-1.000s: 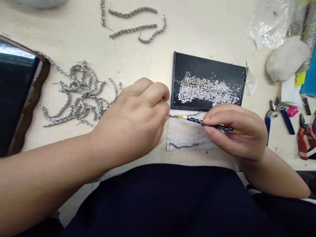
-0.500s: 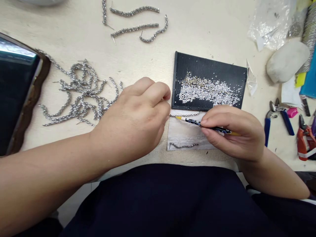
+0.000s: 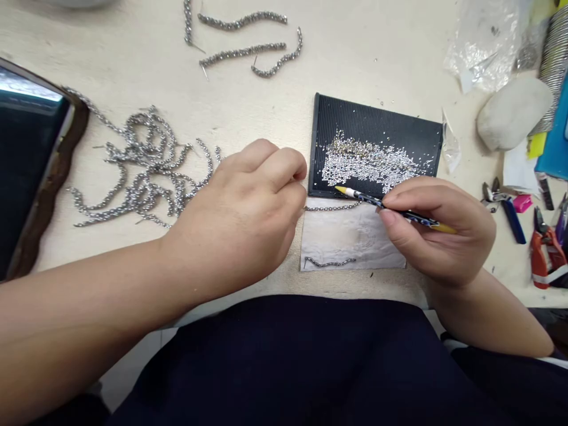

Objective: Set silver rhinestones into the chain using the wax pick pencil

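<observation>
My left hand (image 3: pixel 252 213) is closed in a pinch at the left end of a thin silver stone-set chain (image 3: pixel 335 207); its fingertips are mostly hidden from me. The chain lies across the top of a white cloth (image 3: pixel 350 234). My right hand (image 3: pixel 444 231) grips a dark patterned wax picker pencil (image 3: pixel 368 202) between thumb and fingers. Its yellow tip is over the lower edge of a black ridged tray (image 3: pixel 377 115), just below a spread of small shiny stones (image 3: pixel 355 165). Another short chain piece (image 3: pixel 331 262) rests lower on the cloth.
Left of my left hand lies a tangled heap of silver chains (image 3: pixel 151 160), beside a dark-screened device (image 3: pixel 31 171). Several chain strips (image 3: pixel 242 21) lie at the top. On the right are a pale stone-like lump (image 3: pixel 515 113), a plastic bag (image 3: pixel 483 44) and red-handled pliers (image 3: pixel 548 254).
My right hand has moved up and to the right, lifting the pencil's tip from beside the chain to the tray's lower edge. My left hand has stayed in place.
</observation>
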The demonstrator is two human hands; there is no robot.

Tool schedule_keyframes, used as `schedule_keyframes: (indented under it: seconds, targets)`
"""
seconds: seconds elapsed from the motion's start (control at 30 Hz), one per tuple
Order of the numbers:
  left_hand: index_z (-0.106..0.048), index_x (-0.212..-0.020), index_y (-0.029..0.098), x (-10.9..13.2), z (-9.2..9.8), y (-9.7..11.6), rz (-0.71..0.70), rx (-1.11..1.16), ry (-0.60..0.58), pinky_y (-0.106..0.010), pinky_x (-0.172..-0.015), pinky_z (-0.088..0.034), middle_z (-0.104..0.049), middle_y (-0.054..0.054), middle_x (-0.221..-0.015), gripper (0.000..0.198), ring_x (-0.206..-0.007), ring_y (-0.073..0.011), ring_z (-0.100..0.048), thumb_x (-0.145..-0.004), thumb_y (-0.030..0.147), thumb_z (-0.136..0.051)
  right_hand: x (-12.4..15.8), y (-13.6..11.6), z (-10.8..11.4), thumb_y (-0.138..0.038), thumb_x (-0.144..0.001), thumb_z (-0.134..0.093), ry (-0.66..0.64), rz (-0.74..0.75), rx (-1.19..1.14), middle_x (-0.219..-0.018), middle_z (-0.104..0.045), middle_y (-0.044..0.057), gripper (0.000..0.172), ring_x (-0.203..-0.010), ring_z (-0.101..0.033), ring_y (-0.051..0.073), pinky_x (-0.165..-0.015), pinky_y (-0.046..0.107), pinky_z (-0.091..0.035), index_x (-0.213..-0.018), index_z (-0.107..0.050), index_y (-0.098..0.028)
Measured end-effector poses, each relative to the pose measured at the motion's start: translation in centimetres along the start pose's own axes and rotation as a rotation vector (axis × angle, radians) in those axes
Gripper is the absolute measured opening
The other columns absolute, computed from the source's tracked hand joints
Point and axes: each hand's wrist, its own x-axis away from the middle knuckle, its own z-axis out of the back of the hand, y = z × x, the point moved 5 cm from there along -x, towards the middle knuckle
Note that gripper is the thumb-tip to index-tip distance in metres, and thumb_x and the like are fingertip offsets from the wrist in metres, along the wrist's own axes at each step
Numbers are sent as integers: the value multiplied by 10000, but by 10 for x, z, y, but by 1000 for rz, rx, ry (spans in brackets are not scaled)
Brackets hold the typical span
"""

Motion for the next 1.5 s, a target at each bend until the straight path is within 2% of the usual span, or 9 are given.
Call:
schedule_keyframes:
  seconds: [0.2,0.43,0.63,0.7,0.97,1.2,1.33,1.5]
  targets:
    - [-701,-955,148,-1,4,2,-27,-4,31,-477,-888,-648,-706,-137,-1172,239,-1065,-326,-673,-1042,193,-483,0,3,-1,-81,-912,-795,10,-1,49,-881,-821,-5,240,-807,-797,190,-728,340,-667,-1054,-796,-274]
    - [-705,-964,165,1,1,0,-1,10,-4,-488,-898,-642,-704,-131,-1184,259,-1081,-325,-671,-1042,200,-461,-1,0,0,-78,-903,-808,-10,10,12,-890,-825,6,249,-801,-799,184,-719,321,-666,-1071,-796,-262]
    - [-710,-957,189,-1,2,-2,29,29,-32,-496,-912,-625,-704,-128,-1185,260,-1092,-330,-660,-1037,226,-465,-4,-8,-9,-44,-916,-781,-233,43,-109,-932,-846,29,273,-854,-818,182,-762,299,-688,-1090,-771,-253]
    - [-711,-950,187,-1,3,-1,28,30,-38,-497,-906,-627,-706,-130,-1180,267,-1084,-327,-658,-1034,221,-460,-4,-9,-11,-56,-931,-770,-263,46,-113,-939,-846,26,261,-862,-821,184,-762,307,-691,-1092,-762,-261]
    - [-711,-961,173,-2,2,-1,24,23,-41,-512,-913,-646,-710,-139,-1177,298,-1088,-341,-669,-1061,239,-438,-4,-8,-12,-84,-956,-748,-310,60,-76,-955,-844,34,211,-878,-822,180,-753,296,-685,-1068,-748,-262]
    - [-704,-974,157,-3,4,1,14,-4,-52,-499,-923,-654,-709,-138,-1183,297,-1092,-343,-685,-1080,223,-434,-3,-8,-11,-76,-940,-758,-290,62,-87,-953,-834,31,228,-860,-818,178,-721,286,-676,-1065,-756,-267]
    - [-688,-967,170,0,5,1,13,-10,-20,-491,-913,-657,-702,-132,-1178,302,-1099,-337,-684,-1089,242,-421,-3,-7,-11,-83,-939,-762,-285,51,-83,-957,-836,30,231,-863,-818,183,-738,299,-683,-1067,-757,-274]
    - [-701,-962,157,-1,4,1,28,-1,-45,-502,-916,-659,-708,-136,-1172,319,-1095,-337,-692,-1087,232,-418,-3,-7,-12,-75,-945,-760,-298,65,-92,-956,-831,35,237,-864,-818,179,-743,288,-683,-1085,-749,-265]
